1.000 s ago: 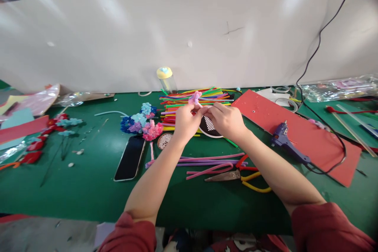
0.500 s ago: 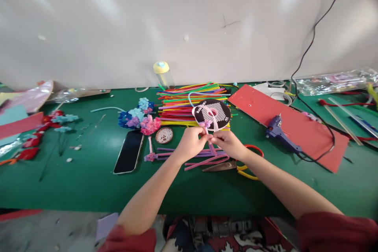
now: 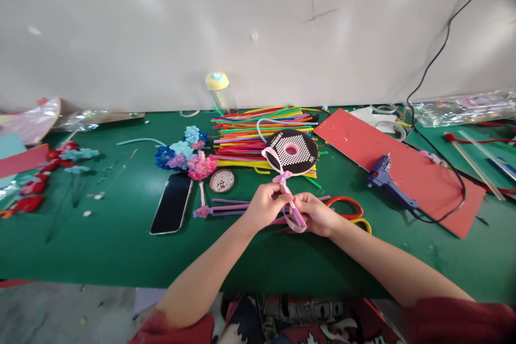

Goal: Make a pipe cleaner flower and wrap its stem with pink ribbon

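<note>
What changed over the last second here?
The left hand and right hand, still pinching the pink flower, moved from over the pipe-cleaner stack back toward the person, drawing pink ribbon off the black spool. Phone and glue gun stayed put.

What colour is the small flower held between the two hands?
Pink, stem included. The flower shows best in the head view, above the left hand.

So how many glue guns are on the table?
1. The purple glue gun lies on the red sheet, right of the black ribbon spool. No other shows, though the clutter could hide one.
</note>
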Available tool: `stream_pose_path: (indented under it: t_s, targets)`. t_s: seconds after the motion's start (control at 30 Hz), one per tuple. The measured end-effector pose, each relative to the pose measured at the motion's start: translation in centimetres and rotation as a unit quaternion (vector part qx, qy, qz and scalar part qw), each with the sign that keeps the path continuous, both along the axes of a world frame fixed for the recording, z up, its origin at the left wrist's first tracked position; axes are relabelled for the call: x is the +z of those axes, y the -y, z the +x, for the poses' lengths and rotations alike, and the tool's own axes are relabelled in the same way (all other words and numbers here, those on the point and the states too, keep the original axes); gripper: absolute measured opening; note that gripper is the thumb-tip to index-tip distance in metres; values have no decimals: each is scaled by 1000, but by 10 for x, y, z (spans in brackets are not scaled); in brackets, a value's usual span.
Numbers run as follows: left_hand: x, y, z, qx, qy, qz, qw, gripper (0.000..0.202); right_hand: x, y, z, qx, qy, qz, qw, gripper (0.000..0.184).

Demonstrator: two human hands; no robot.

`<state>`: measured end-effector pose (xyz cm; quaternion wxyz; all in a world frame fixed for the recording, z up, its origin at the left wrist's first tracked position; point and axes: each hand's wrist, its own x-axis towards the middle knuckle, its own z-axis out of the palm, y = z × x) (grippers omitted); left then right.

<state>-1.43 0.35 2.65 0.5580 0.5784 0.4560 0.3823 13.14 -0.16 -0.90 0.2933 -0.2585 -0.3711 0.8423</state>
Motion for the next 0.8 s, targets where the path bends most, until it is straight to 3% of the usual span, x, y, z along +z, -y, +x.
stream_pose_path:
  t_s: [0.2, 0.4, 0.63, 0.8]
  targets:
    - [-1, 2, 8, 9, 105, -41, 994, 32, -6, 0, -1, 9, -55, -63, 996, 34]
    - [-13, 4, 15, -2, 243, -100, 965, 35, -5, 2, 0, 32, -77, -99, 992, 37]
    - [-20, 7, 18, 14, 248, -161, 955, 44, -5, 4, 1, 43, -44, -97, 993, 47]
    - [-18, 6, 17, 2, 233, -179, 956, 46, -4, 6, 2, -9, 24, -47, 999, 47]
